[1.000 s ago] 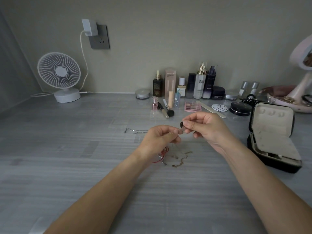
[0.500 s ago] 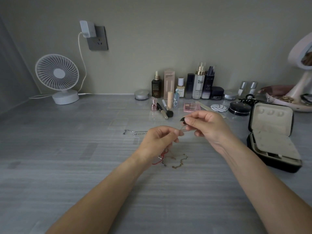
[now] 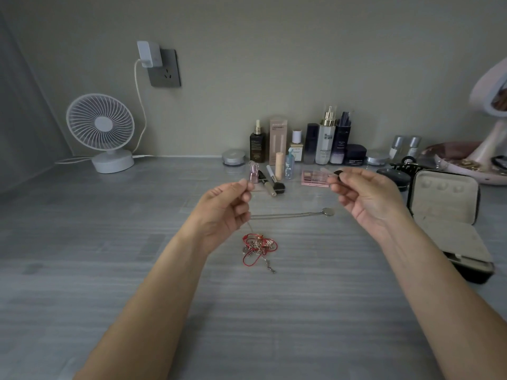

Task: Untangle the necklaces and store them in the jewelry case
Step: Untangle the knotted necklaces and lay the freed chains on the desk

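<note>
Your left hand (image 3: 223, 212) and right hand (image 3: 367, 198), which were almost touching above the tangle (image 3: 258, 248) a second ago, are now drawn well apart over the grey table (image 3: 109, 242).

Your right thumb and forefinger pinch a small dark piece (image 3: 338, 173), with the other fingers loosely curled beneath. Your left thumb and forefinger are pressed together at their tips on a fine chain (image 3: 250, 229), which drops from that hand to the tangle. Whether the chain also spans the gap between your hands cannot be told, as it is too thin to show.

The tangle, a knot of red cord and metal links, lies on the table just below your left hand. It is in plain sight now, where the hand half covered it before. The loose run of links that trailed to the right of the red cord no longer lies there.

Between your hands a silver chain (image 3: 288, 214) stretches flat on the table and ends in a round pendant (image 3: 328, 211) near your right wrist. Your right hand hid that end earlier.

The jewelry case (image 3: 444, 204) stands where it did, open to your right and well apart from the tangle, with its lid upright. The white fan (image 3: 100, 124) and the row of cosmetics (image 3: 326, 144) along the wall are unchanged.
</note>
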`<state>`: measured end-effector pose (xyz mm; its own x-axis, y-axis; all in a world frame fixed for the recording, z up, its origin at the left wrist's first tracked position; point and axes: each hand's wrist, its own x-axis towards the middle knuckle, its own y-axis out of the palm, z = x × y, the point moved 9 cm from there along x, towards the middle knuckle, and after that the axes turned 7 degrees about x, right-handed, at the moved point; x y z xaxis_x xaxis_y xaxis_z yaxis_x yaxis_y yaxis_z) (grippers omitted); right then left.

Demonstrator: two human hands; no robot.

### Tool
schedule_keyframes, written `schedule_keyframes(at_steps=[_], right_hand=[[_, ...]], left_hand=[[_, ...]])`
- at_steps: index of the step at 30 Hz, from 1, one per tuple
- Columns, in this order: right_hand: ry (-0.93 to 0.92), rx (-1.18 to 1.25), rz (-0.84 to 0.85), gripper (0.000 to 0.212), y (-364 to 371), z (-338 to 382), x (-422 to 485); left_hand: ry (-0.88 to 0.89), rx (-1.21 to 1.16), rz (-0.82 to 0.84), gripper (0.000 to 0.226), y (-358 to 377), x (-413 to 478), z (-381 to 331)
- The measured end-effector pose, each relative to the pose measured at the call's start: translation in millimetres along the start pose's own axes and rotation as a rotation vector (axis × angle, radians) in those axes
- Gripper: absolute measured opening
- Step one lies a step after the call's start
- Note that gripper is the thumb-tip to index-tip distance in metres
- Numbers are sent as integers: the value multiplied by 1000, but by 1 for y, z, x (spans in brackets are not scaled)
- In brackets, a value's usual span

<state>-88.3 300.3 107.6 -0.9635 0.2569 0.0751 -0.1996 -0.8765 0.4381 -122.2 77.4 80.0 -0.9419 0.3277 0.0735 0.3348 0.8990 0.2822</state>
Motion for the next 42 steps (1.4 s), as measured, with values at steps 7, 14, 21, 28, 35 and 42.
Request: schedule_keyframes(at_steps=[7,14,21,28,35,42], right_hand=[[3,-16,-22,13,-7,-1,4],[45,-241,-33,7,-17,-20,13],[69,-652,-45,11,-35,-60,34],[-16,-998,-6,7,-39,-64,41],[-118,-1289,2,8,-35,-56,40],[-203,-1362,57,11,-16,-50,29]], left_hand=[[-33,-42,-42,20,-32,2,-11],[-122,523,-258,21,-72,6,5],[-172,1099,-324,21,-81,11,13],[-154,1460,-344,15,-82,14,17],[-176,1604,-385,6,-84,12,16],[-188,1774,-420,29,-81,7,9]])
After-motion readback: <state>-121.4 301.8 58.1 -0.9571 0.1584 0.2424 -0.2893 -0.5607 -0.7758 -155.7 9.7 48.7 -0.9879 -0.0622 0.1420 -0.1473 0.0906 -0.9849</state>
